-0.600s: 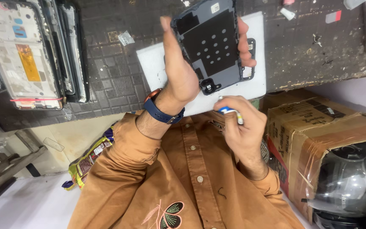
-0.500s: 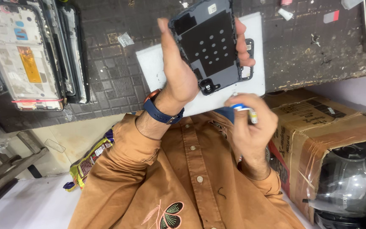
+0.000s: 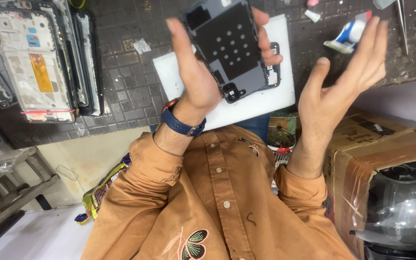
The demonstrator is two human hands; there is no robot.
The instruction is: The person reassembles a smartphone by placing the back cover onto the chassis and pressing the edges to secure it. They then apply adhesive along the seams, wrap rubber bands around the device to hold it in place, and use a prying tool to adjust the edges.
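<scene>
While the left hand (image 3: 196,77) grips the dark phone back panel (image 3: 229,48) by its two long edges, thumb on one side and fingers curled over the other, the panel stands raised above the white mat (image 3: 179,77) on the worktop (image 3: 121,91). It shows its inner face, with a black sheet carrying a pattern of small round holes and a camera opening at the lower corner.

The right hand (image 3: 340,82) is open, with fingers stretched and palm turned toward the panel, and it holds nothing. Just beyond its fingertips a small white and blue tube (image 3: 347,33) lies on the worktop; I cannot tell if the fingers touch it.

I judge the panel to be light and thin, fairly stiff but able to flex and crack if it is squeezed hard or twisted. Its outer side is probably smooth and slippery, so a hold on the edges, as now, seems the safest. The zone around the camera opening looks weaker, and the inner sheet is better not pressed.

To the left, several opened phone frames (image 3: 30,62) rest on the worktop, well apart from the hands. A cardboard box (image 3: 386,144) stands at the right, beside the person's orange shirt (image 3: 217,202).
</scene>
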